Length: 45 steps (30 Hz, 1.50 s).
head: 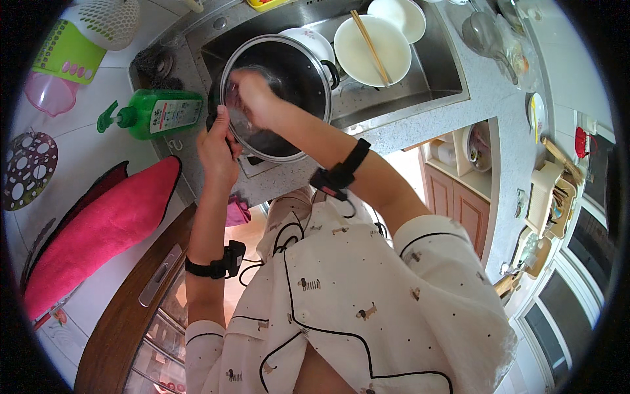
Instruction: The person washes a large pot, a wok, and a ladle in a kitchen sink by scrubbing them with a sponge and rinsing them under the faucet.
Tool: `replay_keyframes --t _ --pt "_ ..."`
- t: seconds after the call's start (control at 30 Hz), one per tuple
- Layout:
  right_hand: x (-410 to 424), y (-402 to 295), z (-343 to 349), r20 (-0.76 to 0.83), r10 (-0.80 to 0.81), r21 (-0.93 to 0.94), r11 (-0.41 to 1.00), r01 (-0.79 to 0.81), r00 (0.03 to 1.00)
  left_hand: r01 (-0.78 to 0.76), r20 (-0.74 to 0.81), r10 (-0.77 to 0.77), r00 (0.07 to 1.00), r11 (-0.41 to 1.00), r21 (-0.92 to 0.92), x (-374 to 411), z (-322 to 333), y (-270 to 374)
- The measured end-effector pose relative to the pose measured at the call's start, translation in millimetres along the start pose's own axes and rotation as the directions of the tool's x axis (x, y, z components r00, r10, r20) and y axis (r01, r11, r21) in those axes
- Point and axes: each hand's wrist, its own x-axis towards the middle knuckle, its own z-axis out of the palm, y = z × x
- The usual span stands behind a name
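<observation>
A cooking pot (299, 81) with a dark interior, steel rim and black side handles is tilted at the sink's left end. My left hand (219, 147) grips it by the near left rim and handle, thumb up on the edge. Inside the pot is my right hand (253, 96), blurred by motion against the left inner wall. Whether its fingers hold a cloth or scrubber cannot be made out. Right of the pot, a white bowl (354, 54) of cloudy liquid carries a pair of wooden chopsticks (370, 47) across it.
The steel sink (443, 64) also holds a white plate (310, 44) and another white bowl (406, 19). A green pump bottle (165, 115) stands on the left beside the pot. A red cloth (108, 231) hangs on the left wall. A ladle (485, 37) lies on the right counter.
</observation>
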Motion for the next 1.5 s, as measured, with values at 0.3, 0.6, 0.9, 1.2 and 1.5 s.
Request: replay_keyframes --t 0.3,0.6,0.9,1.2,1.5 --pt "-13 5 3 -0.063 -0.448 -0.159 0.887 0.434 0.892 -0.029 0.011 0.029 1.0 0.999 0.028 0 -2 0" --pt "-14 -10 3 -0.043 -0.503 -0.309 0.828 0.468 0.863 -0.067 0.039 0.064 0.997 0.995 0.071 -3 -5 -3" --pt "-91 -12 -142 0.615 0.231 -0.734 -0.184 0.654 0.754 -0.041 0.034 0.039 0.999 0.998 0.056 -3 -4 2" --pt "-5 -127 -74 0.809 0.242 0.154 -0.967 0.204 0.536 -0.029 0.015 0.027 1.0 0.995 0.094 2 -4 5" --pt "41 -31 -120 0.636 -0.042 -0.137 -0.989 0.059 0.771 -0.031 -0.021 0.033 0.999 0.996 0.084 2 -6 1"
